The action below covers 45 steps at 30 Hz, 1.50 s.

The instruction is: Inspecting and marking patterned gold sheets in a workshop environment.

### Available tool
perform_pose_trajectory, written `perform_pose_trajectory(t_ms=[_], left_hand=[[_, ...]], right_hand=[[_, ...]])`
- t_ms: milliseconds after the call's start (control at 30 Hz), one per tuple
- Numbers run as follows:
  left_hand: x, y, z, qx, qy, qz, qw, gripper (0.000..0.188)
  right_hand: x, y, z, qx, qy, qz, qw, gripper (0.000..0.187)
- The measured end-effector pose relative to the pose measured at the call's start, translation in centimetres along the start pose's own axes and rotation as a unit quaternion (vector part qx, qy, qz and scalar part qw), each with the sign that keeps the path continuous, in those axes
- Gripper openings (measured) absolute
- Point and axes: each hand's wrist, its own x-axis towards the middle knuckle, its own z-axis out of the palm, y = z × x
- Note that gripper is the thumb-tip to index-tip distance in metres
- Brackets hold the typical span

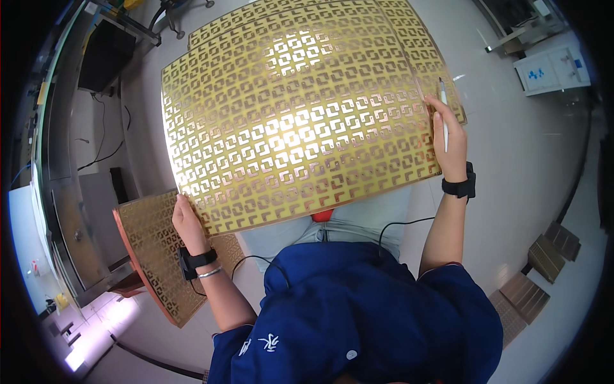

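A large yellow-green circuit board panel (pixel 288 173) with rows of copper angular shapes lies tilted over my lap, light glaring off its middle. My left hand (pixel 190 224) grips its lower left edge, fingers hidden underneath. At the right edge is my right hand (pixel 451 144), closed on a thin white pen-like tool (pixel 445 121) with a dark tip; its thumb and fingers also touch the panel's edge. Beneath the panel, a second patterned panel (pixel 451 89) sticks out at the far right.
To my left stands a stack of similar panels (pixel 148 249) with a reddish edge. Dark metal cabinets (pixel 80 224) line the left side. A white cabinet (pixel 553 70) is at the far right, and several boards (pixel 547 258) lean low at right. Cables run from my wristbands.
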Motion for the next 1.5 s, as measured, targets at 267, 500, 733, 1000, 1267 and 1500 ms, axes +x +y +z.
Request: perform_pose_trajectory(t_ms=[267, 500, 733, 1000, 1267, 1500], left_hand=[[0.1, 0.2, 0.8, -0.129, 0.001, 0.023, 0.991, 0.041], [-0.1, 0.0, 1.5, -0.127, 0.051, 0.066, 0.988, 0.038], [0.7, -0.9, 1.8, -0.135, 0.062, 0.102, 0.984, 0.039], [1.2, -0.7, 2.1, -0.140, 0.050, 0.152, 0.977, 0.038], [3.9, 1.9, -0.2, -0.124, -0.041, 0.104, 0.986, 0.035], [6.5, 9.3, 1.0, -0.217, -0.107, 0.077, 0.967, 0.025]], right_hand=[[0.2, -0.4, -0.4, 0.009, -0.034, 0.026, 0.999, 0.025], [0.4, -0.3, -0.8, 0.085, -0.012, 0.063, 0.994, 0.032], [1.1, -0.9, -3.1, 0.382, 0.026, 0.229, 0.895, 0.036], [1.5, -4.1, -3.2, 0.433, 0.105, 0.217, 0.869, 0.018], [1.2, -4.1, -4.1, 0.433, 0.167, 0.194, 0.864, 0.017], [1.2, -4.4, -4.1, 0.447, 0.173, 0.201, 0.854, 0.017]])
